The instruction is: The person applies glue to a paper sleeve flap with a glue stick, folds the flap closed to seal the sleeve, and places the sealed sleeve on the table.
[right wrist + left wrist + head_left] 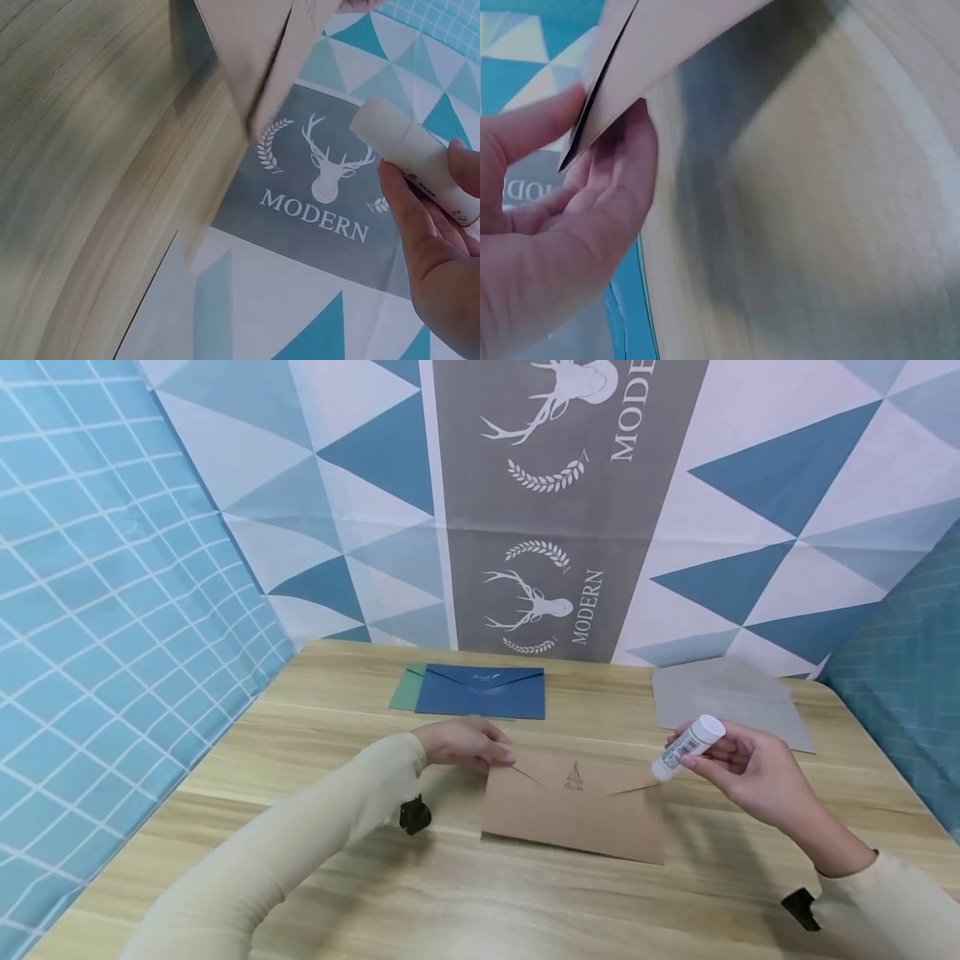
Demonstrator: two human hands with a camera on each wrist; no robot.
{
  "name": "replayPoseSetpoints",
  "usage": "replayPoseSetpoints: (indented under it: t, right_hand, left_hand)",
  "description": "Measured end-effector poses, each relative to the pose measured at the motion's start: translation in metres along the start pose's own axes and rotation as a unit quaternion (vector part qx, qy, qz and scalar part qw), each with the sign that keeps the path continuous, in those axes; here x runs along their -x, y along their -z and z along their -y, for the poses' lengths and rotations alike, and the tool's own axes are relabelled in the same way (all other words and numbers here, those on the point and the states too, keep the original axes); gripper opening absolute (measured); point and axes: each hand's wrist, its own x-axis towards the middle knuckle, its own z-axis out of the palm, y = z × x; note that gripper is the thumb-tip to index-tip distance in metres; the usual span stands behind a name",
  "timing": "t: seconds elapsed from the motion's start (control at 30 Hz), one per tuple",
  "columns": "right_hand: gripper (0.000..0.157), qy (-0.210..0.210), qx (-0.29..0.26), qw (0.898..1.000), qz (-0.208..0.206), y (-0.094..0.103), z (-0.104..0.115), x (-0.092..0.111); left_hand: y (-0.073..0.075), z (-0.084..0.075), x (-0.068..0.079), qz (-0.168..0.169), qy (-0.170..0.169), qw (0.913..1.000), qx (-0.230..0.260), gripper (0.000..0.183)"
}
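A brown envelope (570,822) with a small sailboat print on its pointed flap is in the middle of the head view. My left hand (461,742) pinches its far left corner; the left wrist view shows the thumb on one face, fingers behind, and that corner of the envelope (675,37) raised off the wood. My right hand (757,768) grips a white glue stick (686,750) with a printed label, tilted, its lower end overlapping the envelope's far right corner in the head view. In the right wrist view a gap shows between glue stick (420,154) and envelope (244,52).
Behind my left hand, a blue envelope (480,697) partly covers a green one (407,689) on the wooden table (480,902). A grey envelope (727,693) lies at the back right, against the patterned wall cloth (622,593).
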Motion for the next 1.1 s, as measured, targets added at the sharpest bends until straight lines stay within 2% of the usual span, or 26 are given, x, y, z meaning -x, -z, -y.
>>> replayPoseSetpoints:
  t: [0.07, 0.13, 0.3, 0.4, 0.5, 0.7, 0.83, 0.97, 1.1]
  right_hand:
    - [0.032, 0.002, 0.001, 1.0, -0.003, 0.0, 0.0, 0.0]
    - [0.033, 0.005, 0.004, 1.0, -0.005, 0.001, 0.0, 0.0]
    - [0.035, 0.007, 0.013, 1.0, -0.007, 0.001, -0.001, -0.002]
    - [0.035, 0.001, 0.016, 1.0, -0.006, 0.0, -0.001, -0.003]
    - [0.035, 0.0, 0.014, 1.0, -0.002, -0.002, -0.001, -0.003]
    - [0.033, 0.003, 0.026, 1.0, -0.001, -0.005, 0.0, -0.001]
    - [0.033, -0.008, 0.029, 1.0, 0.001, -0.005, 0.0, 0.002]
    - [0.035, -0.009, 0.027, 1.0, 0.004, -0.005, -0.001, 0.005]
    - [0.035, 0.003, 0.024, 1.0, -0.001, -0.005, -0.004, 0.007]
  left_hand:
    - [0.005, -0.002, 0.0, -0.023, -0.006, 0.9993, 0.029, 0.025]
    - [0.015, -0.007, -0.003, -0.044, -0.014, 0.9982, 0.037, 0.028]
    - [0.051, -0.025, -0.017, -0.108, -0.014, 0.9935, 0.036, 0.035]
    - [0.07, -0.034, -0.03, -0.153, -0.017, 0.9859, 0.064, 0.037]
    - [0.081, -0.038, -0.044, -0.195, -0.024, 0.9766, 0.088, 0.035]
    - [0.087, -0.036, -0.066, -0.275, -0.029, 0.96, 0.042, 0.029]
    - [0.085, -0.029, -0.079, -0.322, -0.043, 0.945, 0.042, 0.034]
    - [0.081, -0.021, -0.082, -0.367, -0.06, 0.9284, 0.007, 0.038]
    - [0.077, -0.015, -0.086, -0.4, -0.081, 0.9112, -0.056, 0.038]
